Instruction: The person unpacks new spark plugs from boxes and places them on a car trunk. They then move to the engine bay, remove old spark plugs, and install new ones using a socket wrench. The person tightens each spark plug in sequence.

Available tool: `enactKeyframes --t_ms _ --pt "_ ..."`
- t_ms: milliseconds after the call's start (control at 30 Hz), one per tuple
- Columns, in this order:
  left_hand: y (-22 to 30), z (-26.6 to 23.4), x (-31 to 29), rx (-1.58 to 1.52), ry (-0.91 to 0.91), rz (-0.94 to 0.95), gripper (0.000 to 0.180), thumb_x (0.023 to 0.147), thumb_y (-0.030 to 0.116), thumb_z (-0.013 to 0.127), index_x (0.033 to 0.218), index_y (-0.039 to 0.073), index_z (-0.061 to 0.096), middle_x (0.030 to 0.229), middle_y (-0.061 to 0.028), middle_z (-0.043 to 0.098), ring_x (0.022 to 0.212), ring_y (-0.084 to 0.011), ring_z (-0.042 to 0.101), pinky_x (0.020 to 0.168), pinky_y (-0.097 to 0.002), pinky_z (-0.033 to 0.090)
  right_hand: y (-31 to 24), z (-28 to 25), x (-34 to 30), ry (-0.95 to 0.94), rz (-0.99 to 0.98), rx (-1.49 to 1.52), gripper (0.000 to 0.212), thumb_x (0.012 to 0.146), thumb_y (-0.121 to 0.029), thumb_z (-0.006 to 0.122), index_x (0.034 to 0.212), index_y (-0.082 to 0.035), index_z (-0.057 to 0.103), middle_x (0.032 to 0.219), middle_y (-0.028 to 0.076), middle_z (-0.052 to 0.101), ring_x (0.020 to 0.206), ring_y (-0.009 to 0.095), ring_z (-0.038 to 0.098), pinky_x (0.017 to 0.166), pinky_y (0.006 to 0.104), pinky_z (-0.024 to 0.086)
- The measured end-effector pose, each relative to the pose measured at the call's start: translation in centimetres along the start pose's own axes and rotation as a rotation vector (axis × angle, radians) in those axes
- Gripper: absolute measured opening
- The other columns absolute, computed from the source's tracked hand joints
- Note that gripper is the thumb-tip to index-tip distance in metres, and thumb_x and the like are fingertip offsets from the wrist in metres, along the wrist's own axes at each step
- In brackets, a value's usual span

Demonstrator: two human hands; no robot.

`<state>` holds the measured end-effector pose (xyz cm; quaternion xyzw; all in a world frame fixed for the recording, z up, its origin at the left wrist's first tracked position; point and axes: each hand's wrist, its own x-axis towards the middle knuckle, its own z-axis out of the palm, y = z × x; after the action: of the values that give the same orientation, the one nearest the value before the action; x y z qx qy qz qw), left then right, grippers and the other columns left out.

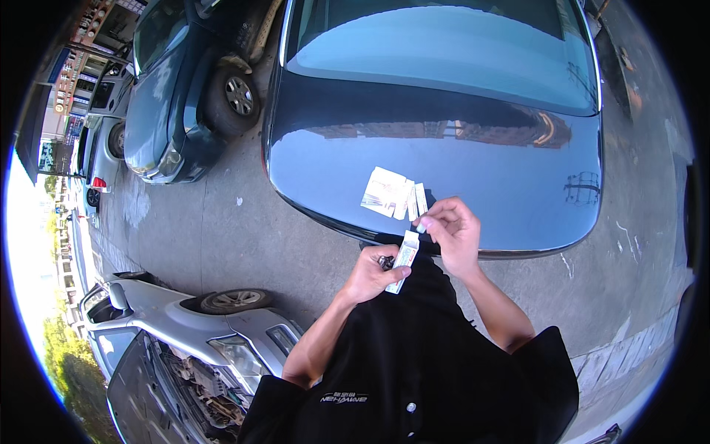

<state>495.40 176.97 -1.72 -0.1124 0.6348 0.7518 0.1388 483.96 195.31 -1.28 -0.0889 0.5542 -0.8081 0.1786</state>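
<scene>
My left hand (367, 275) is closed around a narrow white box (404, 263) with coloured print, tilted with its top end away from me. A small dark metallic object (386, 262) is also in that hand, partly hidden by the fingers. Just beyond the box's top end, my right hand (452, 231) pinches a small pale piece (421, 227), too small to name. A printed white sheet or flat packet (384, 191) lies on the dark car's painted panel (473, 174). Beside it, close to my right fingertips, rest narrow white pieces (421, 198).
The dark car's window glass (444, 48) rises beyond the panel. A dark green vehicle (166, 103) stands at the far left. At the near left, a silver car (185, 311) has its engine bay exposed. Grey concrete ground (200, 229) lies between the vehicles.
</scene>
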Motion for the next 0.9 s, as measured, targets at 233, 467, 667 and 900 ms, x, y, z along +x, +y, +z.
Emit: enactKeyframes --t_ms 233,467,667,900 --pt "0.5 0.2 -0.4 0.031 0.034 0.038 0.009 0.095 0.006 0.081 0.095 0.002 0.073 0.077 0.0060 0.058 0.071 -0.0030 0.050 0.061 -0.0250 0.042 -0.2 0.4 -1.1 -0.118 -0.107 -0.345 0.011 0.094 0.002 0.081 0.100 0.003 0.072 0.093 0.005 0.075 0.080 0.007 0.068 0.069 0.0232 0.053" --pt "0.0 1.1 -0.2 0.086 0.124 0.090 0.010 0.095 0.006 0.081 0.093 -0.001 0.073 0.077 0.0046 0.062 0.070 -0.0037 0.052 0.062 -0.0258 0.044 0.9 0.6 -1.3 -0.112 0.084 -0.083 0.011 0.094 -0.002 0.081 0.102 0.002 0.075 0.098 0.007 0.071 0.079 0.007 0.062 0.068 0.0230 0.051" --pt "-1.1 1.6 0.6 0.145 0.195 0.099 0.014 0.097 0.010 0.080 0.092 -0.002 0.074 0.078 0.0023 0.067 0.071 -0.0048 0.055 0.063 -0.0264 0.047 2.2 -0.8 -1.8 -0.289 0.078 -0.294 0.024 0.096 -0.012 0.082 0.107 0.006 0.072 0.108 0.010 0.066 0.090 0.011 0.067 0.078 0.0283 0.059" --pt "-4.6 1.6 1.8 0.084 0.179 0.117 0.023 0.103 0.016 0.076 0.086 0.001 0.074 0.076 0.0000 0.069 0.067 -0.0054 0.057 0.060 -0.0246 0.044 4.1 -6.1 2.3 0.041 0.207 -0.370 0.033 0.096 -0.006 0.080 0.118 -0.001 0.056 0.096 0.013 0.076 0.088 0.013 0.074 0.072 0.0296 0.058"
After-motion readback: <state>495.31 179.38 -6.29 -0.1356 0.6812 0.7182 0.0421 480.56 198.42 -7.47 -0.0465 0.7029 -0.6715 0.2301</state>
